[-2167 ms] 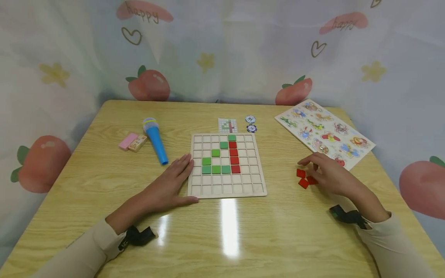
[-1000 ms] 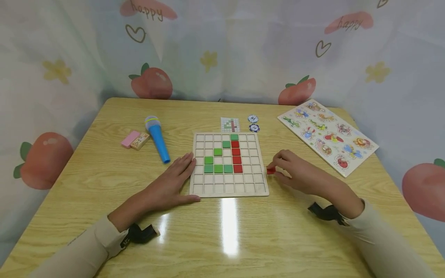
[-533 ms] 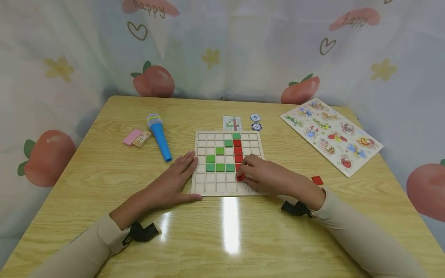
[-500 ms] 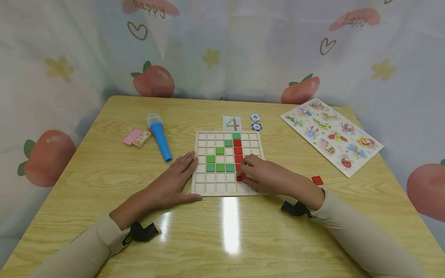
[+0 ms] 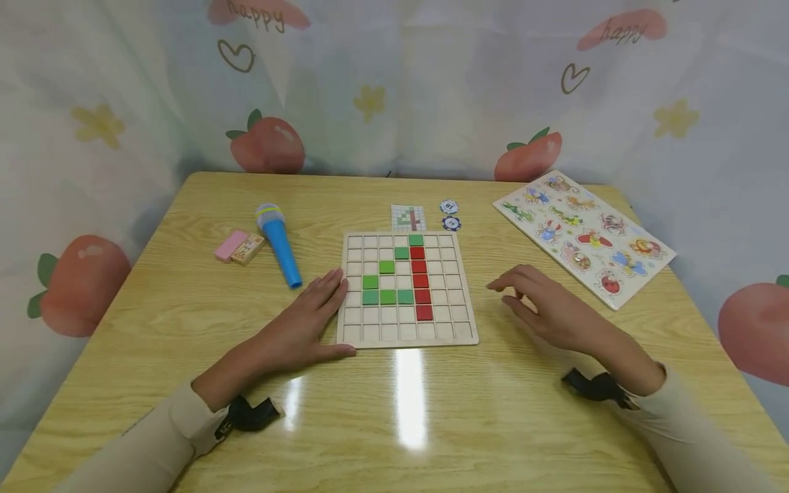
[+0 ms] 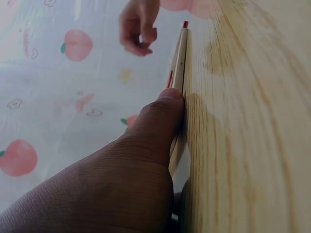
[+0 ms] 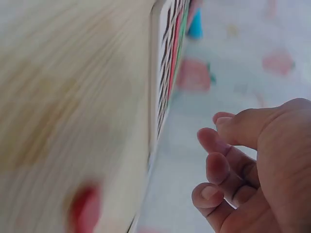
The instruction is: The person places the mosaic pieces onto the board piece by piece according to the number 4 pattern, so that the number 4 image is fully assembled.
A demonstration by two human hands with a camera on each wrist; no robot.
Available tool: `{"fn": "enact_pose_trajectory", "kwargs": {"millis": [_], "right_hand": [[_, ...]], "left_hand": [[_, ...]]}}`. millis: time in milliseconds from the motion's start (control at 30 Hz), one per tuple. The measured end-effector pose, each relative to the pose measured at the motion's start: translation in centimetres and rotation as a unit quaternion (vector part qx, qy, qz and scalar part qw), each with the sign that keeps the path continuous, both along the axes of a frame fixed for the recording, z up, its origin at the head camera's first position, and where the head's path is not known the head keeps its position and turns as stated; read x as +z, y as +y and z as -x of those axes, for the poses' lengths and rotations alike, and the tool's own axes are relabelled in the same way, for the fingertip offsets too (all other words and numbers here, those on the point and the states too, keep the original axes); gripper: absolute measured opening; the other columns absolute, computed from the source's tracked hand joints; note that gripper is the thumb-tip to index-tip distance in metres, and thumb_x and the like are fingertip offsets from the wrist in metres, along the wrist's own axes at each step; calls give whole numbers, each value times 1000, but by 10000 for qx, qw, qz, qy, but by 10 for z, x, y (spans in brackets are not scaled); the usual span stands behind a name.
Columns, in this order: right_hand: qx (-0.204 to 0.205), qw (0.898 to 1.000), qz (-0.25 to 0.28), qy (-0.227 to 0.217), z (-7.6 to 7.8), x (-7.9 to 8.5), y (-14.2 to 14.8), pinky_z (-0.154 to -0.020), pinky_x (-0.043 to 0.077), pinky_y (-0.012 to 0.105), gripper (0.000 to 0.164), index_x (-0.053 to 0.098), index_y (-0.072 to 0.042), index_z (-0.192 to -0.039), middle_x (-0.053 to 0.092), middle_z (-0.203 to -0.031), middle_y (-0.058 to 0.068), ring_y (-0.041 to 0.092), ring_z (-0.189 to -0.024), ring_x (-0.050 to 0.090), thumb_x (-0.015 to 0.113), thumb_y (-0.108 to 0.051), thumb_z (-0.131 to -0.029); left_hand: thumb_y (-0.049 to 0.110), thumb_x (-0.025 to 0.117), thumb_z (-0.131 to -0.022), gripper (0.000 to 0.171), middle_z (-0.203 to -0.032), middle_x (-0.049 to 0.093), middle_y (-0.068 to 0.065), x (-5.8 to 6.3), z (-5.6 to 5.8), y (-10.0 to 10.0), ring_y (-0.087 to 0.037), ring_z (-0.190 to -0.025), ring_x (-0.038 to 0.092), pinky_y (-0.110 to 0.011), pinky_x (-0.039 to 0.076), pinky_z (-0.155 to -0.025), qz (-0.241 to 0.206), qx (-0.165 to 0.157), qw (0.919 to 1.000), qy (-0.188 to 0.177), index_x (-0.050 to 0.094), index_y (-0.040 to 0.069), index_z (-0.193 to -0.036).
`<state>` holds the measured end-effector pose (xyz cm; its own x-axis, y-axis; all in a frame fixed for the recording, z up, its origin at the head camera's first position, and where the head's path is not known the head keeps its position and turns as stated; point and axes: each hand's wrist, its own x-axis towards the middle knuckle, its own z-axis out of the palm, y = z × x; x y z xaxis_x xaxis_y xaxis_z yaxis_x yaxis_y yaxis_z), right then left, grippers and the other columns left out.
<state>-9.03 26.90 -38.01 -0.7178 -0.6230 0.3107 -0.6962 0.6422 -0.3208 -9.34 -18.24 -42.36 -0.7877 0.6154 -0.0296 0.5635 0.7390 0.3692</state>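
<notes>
My left hand [image 5: 302, 322] lies with fingers extended along the left edge of a wooden grid board [image 5: 372, 334]. In the left wrist view its thumb [image 6: 160, 109] touches the board's edge. Green square tiles [image 5: 387, 297] and a column of red square tiles [image 5: 422, 296] sit in the cells, roughly forming a 4. To the right of the board, my right hand [image 5: 555, 311] is above the table, fingers loosely bent and holding nothing. A blurred red tile [image 7: 85, 208] lies on the table in the right wrist view; the right hand hides it in the head view.
Behind the board lie a pattern card [image 5: 408, 218] and two round chips [image 5: 451, 223]. A blue toy microphone [image 5: 281, 250] and two small blocks, one pink [image 5: 231, 245], are at the left. An insect puzzle board [image 5: 582, 236] lies at the back right.
My right hand carried a red tile from the right onto the board, let go of it at the bottom of the red column, and moved back right. My left hand stayed at the board's edge.
</notes>
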Motion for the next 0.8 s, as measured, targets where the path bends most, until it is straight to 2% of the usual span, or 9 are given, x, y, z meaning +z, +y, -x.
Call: {"fn": "enact_pose_trajectory", "kwargs": {"millis": [67, 167, 300, 433, 533, 667, 800], "right_hand": [[-273, 9995, 149, -25, -8, -1, 25, -68, 49, 20, 44, 69, -8, -127, 68, -120, 2, 1, -88, 53, 74, 14, -90], [-605, 9978, 247, -102, -20, -5, 54, -63, 40, 19, 51, 69, -8, -129, 66, -119, 2, -3, -84, 44, 76, 17, -86], [-577, 9980, 29, -257, -29, -13, 76, -71, 42, 16, 56, 67, -12, -133, 63, -128, 0, 0, -96, 47, 78, 15, -85], [-316, 9989, -251, -250, -28, -21, 80, -92, 43, 9, 55, 69, -15, -133, 64, -132, -1, 5, -115, 53, 82, 10, -85], [-290, 9988, -389, -93, -26, -25, 79, -99, 39, 5, 53, 72, -17, -128, 67, -128, -3, 7, -118, 55, 84, 9, -83], [-347, 9980, -521, 27, -25, -30, 78, -95, 41, 5, 48, 75, -18, -121, 68, -119, -6, 7, -109, 56, 84, 9, -83], [-278, 9984, -456, 186, -26, -34, 75, -91, 42, 5, 45, 76, -15, -116, 65, -115, -3, 6, -105, 54, 84, 11, -80]], "left_hand": [[75, 68, -91, 120, -182, 4, -14, 0, 0, 0, -35, -170, 8, -60, 18, -136, -7, 11, 10000, 29, 14, 5, -171], [75, 69, -91, 120, -182, 4, -13, 0, 0, 0, -35, -170, 8, -60, 18, -136, -5, 37, 10000, 12, 13, 5, -171], [74, 70, -90, 120, -182, 3, -12, -1, 0, 0, -35, -170, 6, -59, 17, -136, -9, 54, 10000, -65, 13, 6, -172], [75, 70, -90, 121, -183, 1, -10, -3, 0, -2, -35, -170, 5, -59, 18, -136, 36, 107, 9999, -118, 12, 8, -172], [74, 70, -90, 120, -183, 0, -9, -4, 1, -1, -35, -170, 5, -59, 18, -136, 18, 110, 9998, -135, 11, 9, -172], [74, 69, -91, 120, -183, 2, -11, -4, 1, -1, -37, -170, 6, -60, 18, -136, -32, 72, 9999, -106, 12, 8, -172], [74, 69, -91, 120, -182, 1, -11, -4, 1, 0, -36, -170, 5, -60, 17, -136, -1, 44, 9999, -111, 11, 8, -172]]}}
